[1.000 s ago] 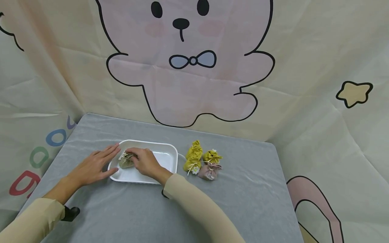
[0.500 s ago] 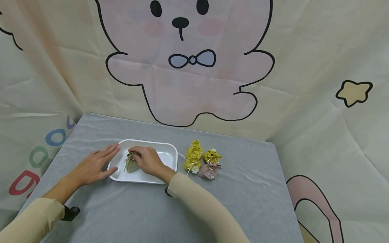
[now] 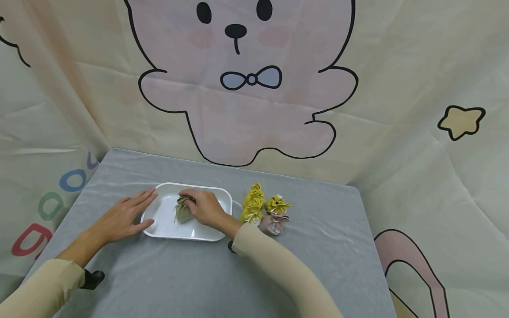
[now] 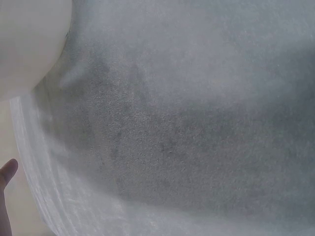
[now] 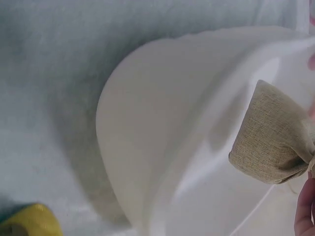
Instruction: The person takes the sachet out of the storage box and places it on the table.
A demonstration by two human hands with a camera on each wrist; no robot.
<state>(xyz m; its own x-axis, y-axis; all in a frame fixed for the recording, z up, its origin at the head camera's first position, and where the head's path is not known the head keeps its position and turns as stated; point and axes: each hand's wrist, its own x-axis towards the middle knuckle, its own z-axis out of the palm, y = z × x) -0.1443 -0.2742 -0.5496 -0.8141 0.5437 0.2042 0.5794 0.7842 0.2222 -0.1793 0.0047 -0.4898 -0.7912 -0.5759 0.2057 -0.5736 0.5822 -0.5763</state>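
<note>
My right hand point(image 3: 203, 207) pinches the gathered neck of a small olive-beige drawstring pouch point(image 3: 183, 213) over the white tray point(image 3: 163, 226). In the right wrist view the burlap-like pouch point(image 5: 273, 137) tilts with its full end toward the tray wall, fingertips at its tied neck. Whether its underside touches the tray floor I cannot tell. At the tray's left end lies my left hand point(image 3: 121, 219), fingers straight, fingertips and thumb at the rim. The left wrist view catches only a fingertip of it point(image 4: 9, 172) and a rounded white tray corner point(image 4: 32, 44).
Right of the tray, several mustard-yellow pouches point(image 3: 254, 198) and a dusty-pink pouch point(image 3: 274, 224) sit close together. Grey cloth point(image 3: 167, 278) covers the table, which meets a printed curtain point(image 3: 250, 119) at the back.
My right hand has moved to the right within the tray, carrying the olive-beige pouch from the left end toward the middle. The left hand keeps its place at the rim.
</note>
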